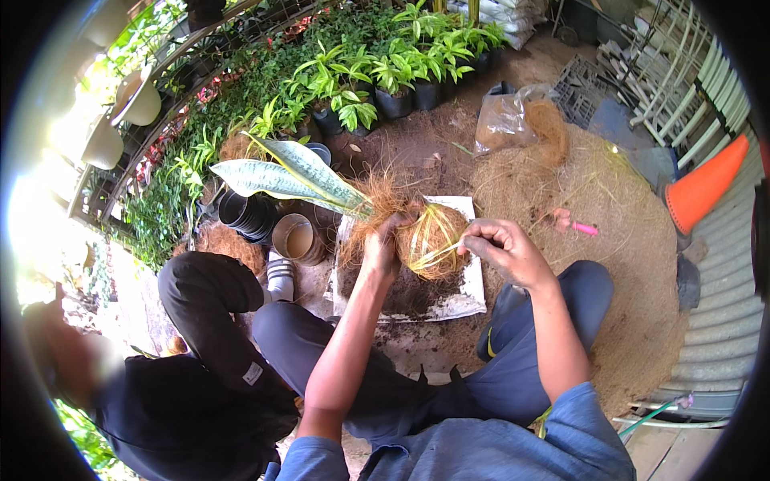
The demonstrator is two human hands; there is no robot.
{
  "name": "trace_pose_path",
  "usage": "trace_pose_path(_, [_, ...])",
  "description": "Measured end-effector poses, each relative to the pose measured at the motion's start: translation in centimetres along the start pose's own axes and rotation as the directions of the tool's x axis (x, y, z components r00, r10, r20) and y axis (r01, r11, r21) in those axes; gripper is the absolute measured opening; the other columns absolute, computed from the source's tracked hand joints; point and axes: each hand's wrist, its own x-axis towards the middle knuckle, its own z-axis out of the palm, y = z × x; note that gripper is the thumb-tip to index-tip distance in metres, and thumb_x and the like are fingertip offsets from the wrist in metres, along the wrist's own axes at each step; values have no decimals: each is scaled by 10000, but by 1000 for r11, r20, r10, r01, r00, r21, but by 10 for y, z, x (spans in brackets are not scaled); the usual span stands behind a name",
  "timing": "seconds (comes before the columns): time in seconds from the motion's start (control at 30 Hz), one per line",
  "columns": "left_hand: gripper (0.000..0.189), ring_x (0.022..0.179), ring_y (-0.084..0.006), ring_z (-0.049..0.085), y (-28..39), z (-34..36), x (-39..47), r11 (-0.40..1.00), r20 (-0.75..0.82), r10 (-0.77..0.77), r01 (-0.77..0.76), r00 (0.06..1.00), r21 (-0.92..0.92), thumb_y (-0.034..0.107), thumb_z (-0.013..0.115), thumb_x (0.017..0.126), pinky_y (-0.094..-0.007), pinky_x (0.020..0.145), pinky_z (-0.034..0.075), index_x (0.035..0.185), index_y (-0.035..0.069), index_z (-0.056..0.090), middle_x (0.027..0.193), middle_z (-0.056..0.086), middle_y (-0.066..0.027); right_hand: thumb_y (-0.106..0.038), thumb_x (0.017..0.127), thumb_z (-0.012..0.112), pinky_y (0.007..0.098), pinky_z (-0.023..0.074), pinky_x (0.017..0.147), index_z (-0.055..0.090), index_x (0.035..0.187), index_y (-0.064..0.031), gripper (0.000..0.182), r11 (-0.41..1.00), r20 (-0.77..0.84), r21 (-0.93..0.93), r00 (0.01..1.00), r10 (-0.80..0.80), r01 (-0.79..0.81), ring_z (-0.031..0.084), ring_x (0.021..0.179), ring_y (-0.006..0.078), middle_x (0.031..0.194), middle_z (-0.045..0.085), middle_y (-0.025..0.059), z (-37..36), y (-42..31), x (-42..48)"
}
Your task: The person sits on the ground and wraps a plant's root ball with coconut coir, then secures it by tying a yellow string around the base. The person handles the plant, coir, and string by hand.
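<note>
A snake plant (301,180) with pale mottled, yellow-edged leaves lies tilted to the left. Its root end is wrapped in a round ball of brown coir fibre (433,240), bound with yellow-green strips (442,223). Around the neck of the ball, among loose fibres, my left hand (385,240) keeps its grip. At the ball's right side my right hand (502,246) pinches the end of a pale strip (448,249), which runs taut to the binding. Beneath the ball lies a white sheet (460,309) scattered with dark soil.
A person (198,397) in dark clothes sits close on my left. Nearby stand a bucket (296,239) of murky liquid and stacked black pots (243,213). Coir covers the right floor, with a pink-handled tool (583,228) on it. An orange cone (707,183) leans farther right; potted plants (394,90) line the back.
</note>
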Motion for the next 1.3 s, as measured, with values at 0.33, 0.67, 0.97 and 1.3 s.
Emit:
trace_pose_path(0.33, [419, 996, -259, 587, 12, 18, -11, 1000, -34, 1, 0, 999, 26, 172, 528, 793, -367, 896, 472, 1144, -57, 521, 1134, 572, -177, -145, 874, 621, 255, 463, 792, 646, 899, -24, 126, 996, -76, -77, 996, -44, 38, 594, 815, 84, 819, 643, 6, -15, 4, 7])
trace_pose_path(0.67, [165, 825, -220, 639, 10, -4, -8, 950, 105, 120, -83, 987, -300, 144, 505, 838, -374, 780, 543, 705, 49, 532, 807, 624, -110, -118, 876, 619, 206, 452, 712, 621, 863, -22, 97, 991, -174, 87, 981, -84, 100, 561, 760, 48, 804, 607, -15, -17, 8, 10])
trace_pose_path(0.97, [141, 896, -260, 624, 17, 10, -17, 980, 15, 59, -55, 998, -191, 107, 474, 822, -402, 824, 528, 780, 6, 564, 868, 619, -152, -108, 888, 595, 202, 416, 640, 618, 854, -47, 74, 993, -212, 92, 976, -56, 77, 512, 703, 28, 773, 587, -40, -10, 18, 15])
trace_pose_path(1.3, [346, 988, -283, 574, 21, 5, -20, 968, 165, 102, -60, 981, -244, 92, 518, 750, -411, 890, 484, 1087, 32, 469, 1061, 549, -165, -141, 912, 570, 186, 375, 673, 581, 833, -53, 119, 977, -217, 211, 976, 9, 37, 458, 731, 15, 770, 528, -70, 4, 29, 22])
